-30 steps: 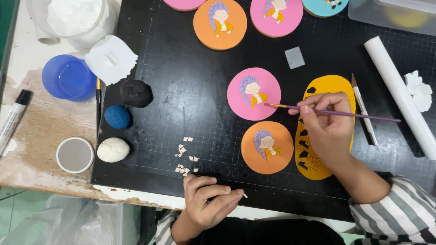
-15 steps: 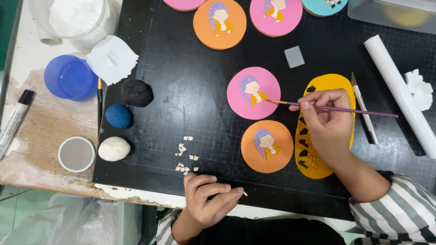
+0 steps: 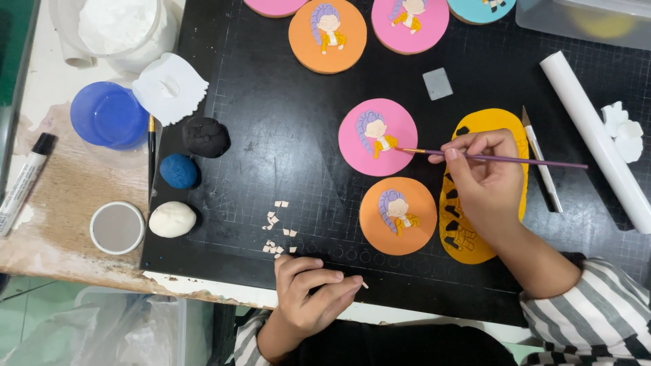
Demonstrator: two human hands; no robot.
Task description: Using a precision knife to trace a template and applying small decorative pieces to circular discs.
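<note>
My right hand (image 3: pixel 483 177) grips a thin purple paintbrush (image 3: pixel 529 160) whose tip touches the small clay figure on a pink round disc (image 3: pixel 400 125). Just below lies an orange disc (image 3: pixel 415 220) with a similar purple-haired figure. Under my right hand is a flat yellow clay sheet (image 3: pixel 489 122) with cut-out holes. My left hand (image 3: pixel 308 291) rests at the mat's near edge, fingers pinched on a tiny pale clay piece (image 3: pixel 364 285). Several more small pale bits (image 3: pixel 277 230) lie just above it.
On the black cutting mat (image 3: pixel 285 135) sit black (image 3: pixel 205 135), blue (image 3: pixel 178 170) and white (image 3: pixel 171 219) clay lumps, a grey square (image 3: pixel 437 83), a craft knife (image 3: pixel 541 159), a white roller (image 3: pixel 597 139) and more figure discs (image 3: pixel 327 34). To the left: blue lid (image 3: pixel 108 115), powder tub (image 3: pixel 112 27), marker (image 3: pixel 24 183).
My right hand has shifted the brush slightly, its tip staying at the figure on the pink disc. My left hand stays at the mat's edge.
</note>
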